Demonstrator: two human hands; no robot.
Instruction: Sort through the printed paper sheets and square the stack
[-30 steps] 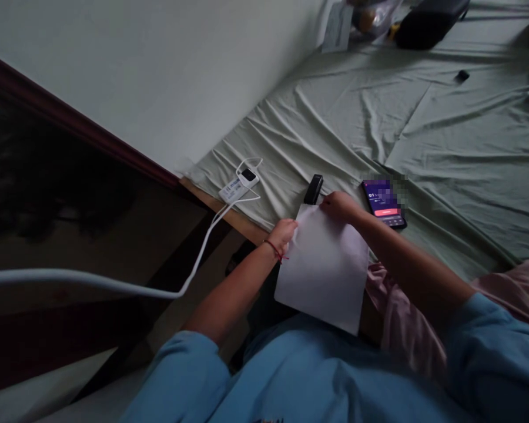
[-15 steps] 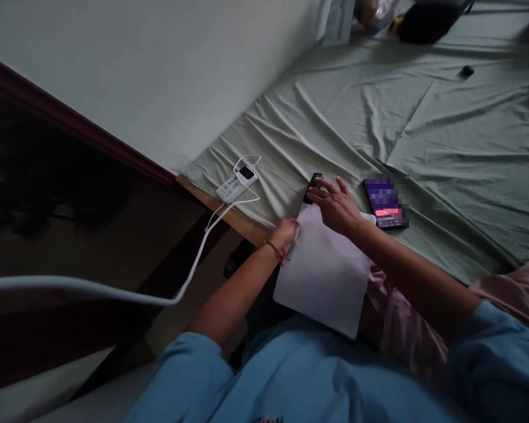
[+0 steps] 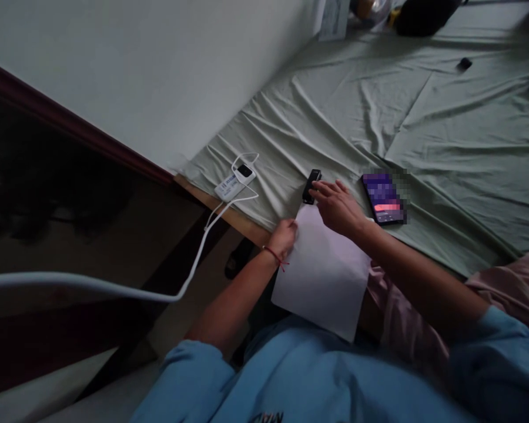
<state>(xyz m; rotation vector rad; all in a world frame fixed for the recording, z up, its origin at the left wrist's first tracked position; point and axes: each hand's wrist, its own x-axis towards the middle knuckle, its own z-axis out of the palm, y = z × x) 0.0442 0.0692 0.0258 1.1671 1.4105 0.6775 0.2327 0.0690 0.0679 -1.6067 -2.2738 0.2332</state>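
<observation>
White sheets of paper [image 3: 321,276] extend from the bed's edge over my lap; I cannot tell how many there are. My left hand [image 3: 284,236], with a red string at the wrist, is closed on their left edge. At the paper's far left corner lies a small black stapler [image 3: 312,185]. My right hand [image 3: 338,208] is over the paper's far edge, fingers stretched out and fairly flat. Its fingertips are at the stapler's right side; whether they touch it is hard to see.
A phone [image 3: 383,200] with a lit screen lies to the right on the green bedsheet [image 3: 335,129]. To the left are a white power strip [image 3: 234,185] and its cable [image 3: 114,288], which hangs past the wooden edge. A small black object [image 3: 465,63] lies farther back.
My right hand has drawn back slightly to the right from above the stapler, leaving more of it in view. My left hand keeps its hold on the paper.
</observation>
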